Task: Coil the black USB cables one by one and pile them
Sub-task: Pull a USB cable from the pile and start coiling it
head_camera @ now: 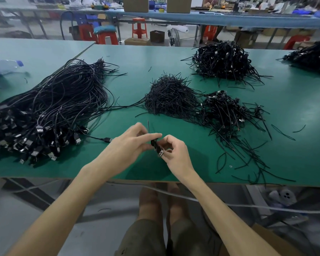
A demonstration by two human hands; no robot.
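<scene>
Pinching coiled cable [156, 145] — left hand [129, 143], right hand [175, 153] | just inside table's [129, 175] near edge

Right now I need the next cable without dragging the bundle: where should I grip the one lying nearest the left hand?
Pinch its USB plug by the black housing, from above and the right: it lies flat, clear of the bundle, metal tip pointing right.

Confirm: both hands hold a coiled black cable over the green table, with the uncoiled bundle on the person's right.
No: the head view shows the uncoiled bundle on the person's left. The left hand and right hand do hold the coiled black cable over the green table.
</scene>
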